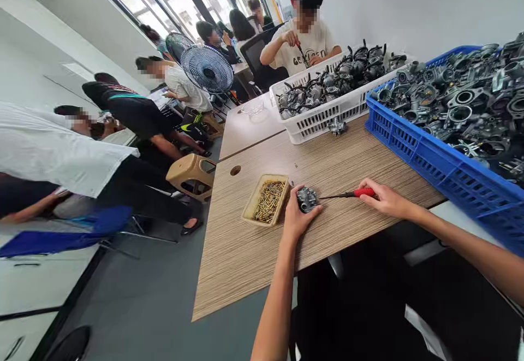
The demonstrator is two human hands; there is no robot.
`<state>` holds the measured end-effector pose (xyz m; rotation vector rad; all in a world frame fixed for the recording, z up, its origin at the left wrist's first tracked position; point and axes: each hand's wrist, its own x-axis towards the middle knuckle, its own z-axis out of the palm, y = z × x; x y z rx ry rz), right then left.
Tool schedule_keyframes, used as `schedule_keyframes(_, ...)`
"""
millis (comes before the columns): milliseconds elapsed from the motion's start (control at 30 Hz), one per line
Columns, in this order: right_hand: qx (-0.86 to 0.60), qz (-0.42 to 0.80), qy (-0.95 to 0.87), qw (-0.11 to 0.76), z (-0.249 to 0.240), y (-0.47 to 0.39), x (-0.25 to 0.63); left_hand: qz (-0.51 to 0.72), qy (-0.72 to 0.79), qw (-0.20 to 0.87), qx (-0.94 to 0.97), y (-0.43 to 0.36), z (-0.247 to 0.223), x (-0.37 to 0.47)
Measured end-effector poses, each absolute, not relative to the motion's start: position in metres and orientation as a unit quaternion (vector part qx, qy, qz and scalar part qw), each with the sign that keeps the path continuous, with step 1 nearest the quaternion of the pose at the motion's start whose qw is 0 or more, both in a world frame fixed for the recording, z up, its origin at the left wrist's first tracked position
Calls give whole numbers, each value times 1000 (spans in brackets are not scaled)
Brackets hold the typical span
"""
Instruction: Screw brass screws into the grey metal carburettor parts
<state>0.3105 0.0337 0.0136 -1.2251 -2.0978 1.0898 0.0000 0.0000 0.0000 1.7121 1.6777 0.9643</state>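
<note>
My left hand [297, 216] is closed around a small grey metal carburetor-like part [307, 199] on the wooden table [233, 252]. From the right, my right hand [382, 198] grips the red handle of a screwdriver [363, 192]. Its dark shaft lies nearly level and its tip meets the right side of the metal part. Just left of my left hand is a tan tray [246, 212] of small brass-coloured pieces. The contact spot at the tip is too small to make out.
A blue crate [429, 171] heaped with metal parts stands right; a white basket [311, 131] of similar parts is behind. One loose part [337, 126] sits beside the basket. Across the table a person [305, 33] holds a tool. A stool [191, 172] stands left.
</note>
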Motion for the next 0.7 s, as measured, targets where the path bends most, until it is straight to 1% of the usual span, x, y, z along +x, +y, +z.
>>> schedule_keyframes(367, -446, 402, -760, 250, 11, 35, 311, 370, 615, 271, 641, -2, 0, 0)
schedule_keyframes(700, -451, 383, -768, 245, 8, 34, 313, 372, 617, 271, 639, -1, 0, 0)
